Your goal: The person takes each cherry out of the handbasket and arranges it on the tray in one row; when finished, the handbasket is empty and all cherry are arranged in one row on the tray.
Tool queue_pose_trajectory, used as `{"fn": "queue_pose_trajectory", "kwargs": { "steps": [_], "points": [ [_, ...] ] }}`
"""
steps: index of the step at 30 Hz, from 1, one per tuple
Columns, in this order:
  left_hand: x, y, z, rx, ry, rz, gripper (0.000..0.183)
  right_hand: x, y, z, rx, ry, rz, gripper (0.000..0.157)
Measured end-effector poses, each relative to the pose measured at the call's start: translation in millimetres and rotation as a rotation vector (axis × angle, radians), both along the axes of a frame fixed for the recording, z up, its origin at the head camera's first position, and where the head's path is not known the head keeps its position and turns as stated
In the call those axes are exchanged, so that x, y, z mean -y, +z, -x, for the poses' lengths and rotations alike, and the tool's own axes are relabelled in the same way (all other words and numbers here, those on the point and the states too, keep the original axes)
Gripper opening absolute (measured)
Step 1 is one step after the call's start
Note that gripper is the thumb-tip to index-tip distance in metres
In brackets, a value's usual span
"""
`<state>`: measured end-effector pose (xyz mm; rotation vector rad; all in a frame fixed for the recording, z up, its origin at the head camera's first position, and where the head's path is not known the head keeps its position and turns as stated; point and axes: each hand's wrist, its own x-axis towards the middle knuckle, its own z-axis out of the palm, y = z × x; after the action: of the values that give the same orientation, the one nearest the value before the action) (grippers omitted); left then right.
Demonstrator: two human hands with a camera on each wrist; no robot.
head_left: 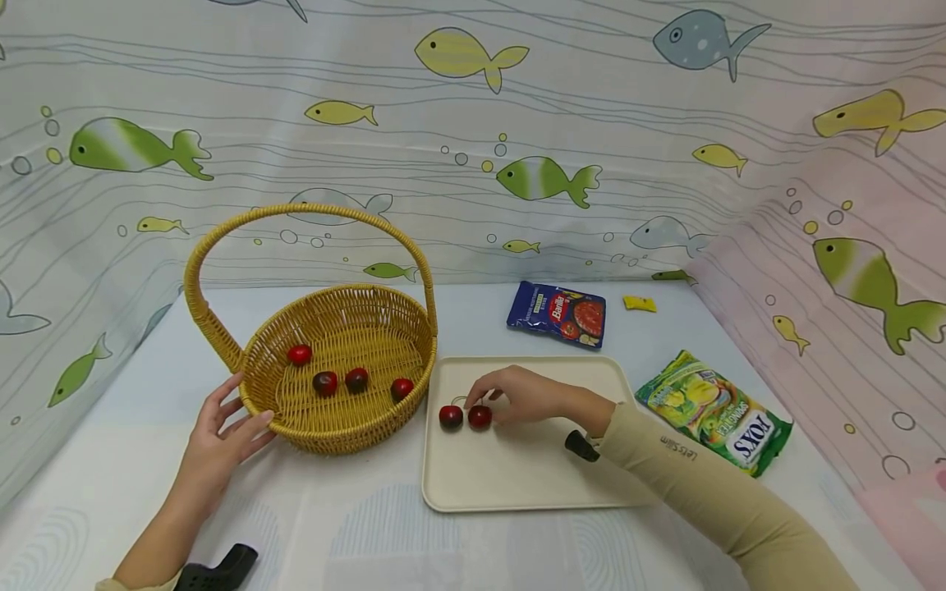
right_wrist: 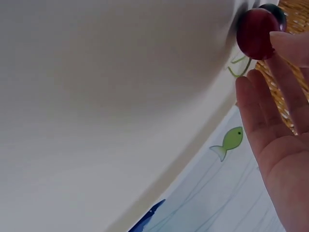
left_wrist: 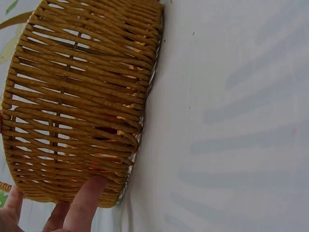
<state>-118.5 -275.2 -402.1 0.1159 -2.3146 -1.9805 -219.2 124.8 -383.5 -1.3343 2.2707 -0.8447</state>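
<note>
A round wicker basket [head_left: 347, 435] with a tall arched handle holds several dark red cherries [head_left: 356, 380]. At its left side my left hand [head_left: 222, 451] rests its spread fingers against the woven wall; in the left wrist view a fingertip [left_wrist: 89, 195] presses the weave. Two more cherries lie side by side at the left of a cream tray [head_left: 517, 484]. Over the tray, my right hand [head_left: 528, 396] pinches the right cherry [head_left: 479, 418] between thumb and finger. Thin green stems [right_wrist: 241, 70] show by it in the right wrist view. The left cherry [head_left: 451, 417] sits close beside.
Behind the tray lies a blue Barilla pouch [head_left: 559, 315], with a small yellow packet [head_left: 640, 304] to its right. A green Knorr-style soup packet [head_left: 713, 410] lies right of the tray, beside my right forearm. Fish-patterned cloth [head_left: 473, 123] surrounds the table.
</note>
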Motion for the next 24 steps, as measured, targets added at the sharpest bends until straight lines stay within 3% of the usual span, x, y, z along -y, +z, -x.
{"fn": "queue_pose_trajectory", "kwargs": {
  "steps": [24],
  "points": [
    [0.1, -1.0, 0.1, 0.002, -0.001, -0.026, 0.075, 11.6, 47.2, 9.6, -0.063, 0.015, 0.064, 0.036]
  ]
}}
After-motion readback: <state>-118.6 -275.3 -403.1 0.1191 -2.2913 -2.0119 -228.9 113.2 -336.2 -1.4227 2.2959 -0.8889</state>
